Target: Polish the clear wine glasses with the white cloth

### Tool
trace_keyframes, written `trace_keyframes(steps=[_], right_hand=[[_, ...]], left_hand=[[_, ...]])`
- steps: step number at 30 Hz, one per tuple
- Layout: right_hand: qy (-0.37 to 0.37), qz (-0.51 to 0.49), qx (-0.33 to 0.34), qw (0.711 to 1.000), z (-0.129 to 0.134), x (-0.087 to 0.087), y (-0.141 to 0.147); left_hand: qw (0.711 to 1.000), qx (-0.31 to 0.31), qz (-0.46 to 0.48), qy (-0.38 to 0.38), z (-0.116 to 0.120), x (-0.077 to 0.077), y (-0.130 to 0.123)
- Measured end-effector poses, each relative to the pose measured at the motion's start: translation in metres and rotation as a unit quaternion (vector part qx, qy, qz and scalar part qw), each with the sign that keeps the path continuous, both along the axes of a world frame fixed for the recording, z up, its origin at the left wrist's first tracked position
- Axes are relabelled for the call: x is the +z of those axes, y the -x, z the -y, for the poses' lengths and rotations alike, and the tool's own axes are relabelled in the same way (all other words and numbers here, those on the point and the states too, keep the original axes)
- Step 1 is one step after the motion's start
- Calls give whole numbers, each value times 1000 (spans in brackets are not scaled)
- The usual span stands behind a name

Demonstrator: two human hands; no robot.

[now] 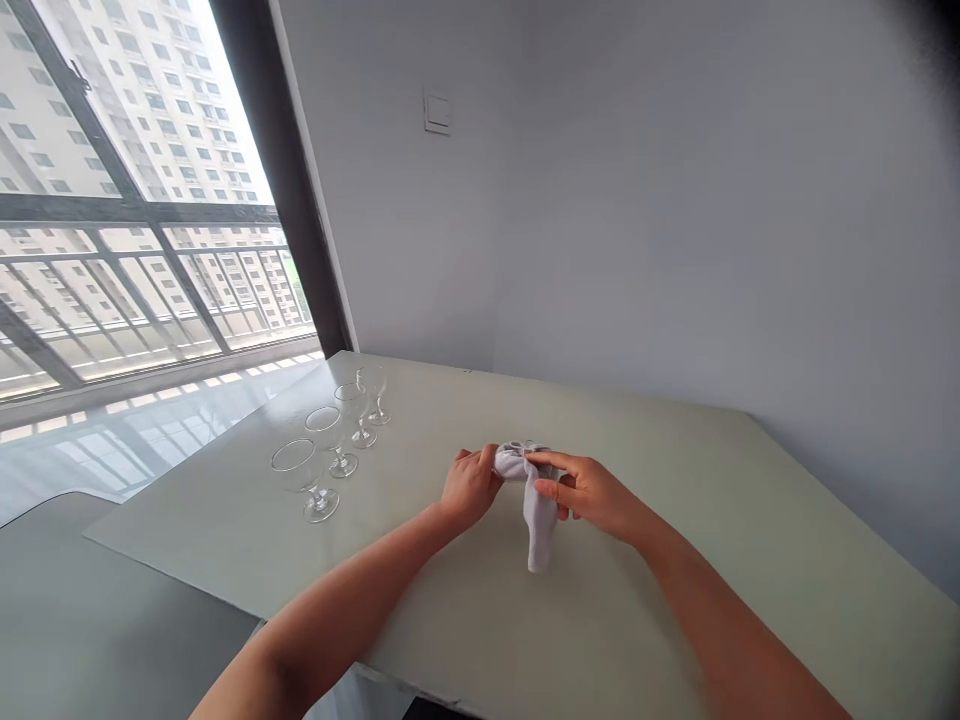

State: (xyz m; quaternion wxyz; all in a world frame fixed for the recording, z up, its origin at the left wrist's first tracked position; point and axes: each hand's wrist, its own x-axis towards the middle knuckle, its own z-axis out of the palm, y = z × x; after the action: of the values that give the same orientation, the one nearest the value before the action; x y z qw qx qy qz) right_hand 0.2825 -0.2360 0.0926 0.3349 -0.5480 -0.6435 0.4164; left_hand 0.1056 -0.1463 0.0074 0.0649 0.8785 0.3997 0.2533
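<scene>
A pale, whitish cloth (pixel 541 530) is bunched between my two hands above the table, and one end hangs straight down. My left hand (pixel 472 488) is closed at the left side of the bundle. From the right, my right hand (pixel 589 490) pinches the cloth, its index finger lying across the top and its thumb against the hanging part. A thin shiny edge like a glass rim shows at the top of the bundle; the rest of whatever is inside is hidden. Left of my hands, several clear stemmed glasses stand upright in a slanting row, the nearest glass (pixel 321 503) closest to me.
The pale glossy table (pixel 630 610) reaches back to the grey wall (pixel 675 220). A light switch (pixel 437 111) is on the wall. At left are a large window (pixel 142 210) and a grey rounded surface (pixel 112 610) beside the table. The table's front edge lies below my left forearm.
</scene>
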Motion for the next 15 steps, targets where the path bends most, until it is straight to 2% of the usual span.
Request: trace_keyframes(steps=[2,4,8,15], right_hand=[[-35,28,-39,998,1,2,-1],[-50,31,-48,997,0,0,1],[15,-12,-5,1000,-3,-17,14],[67,-58,-31,996,-14,-49,22]], left_hand=[[1000,10,1,-1,-1,2,1],[1000,11,-1,-9,-1,4,2],[999,4,-15,-35,4,7,3],[999,-10,-40,-29,6,-2,4]])
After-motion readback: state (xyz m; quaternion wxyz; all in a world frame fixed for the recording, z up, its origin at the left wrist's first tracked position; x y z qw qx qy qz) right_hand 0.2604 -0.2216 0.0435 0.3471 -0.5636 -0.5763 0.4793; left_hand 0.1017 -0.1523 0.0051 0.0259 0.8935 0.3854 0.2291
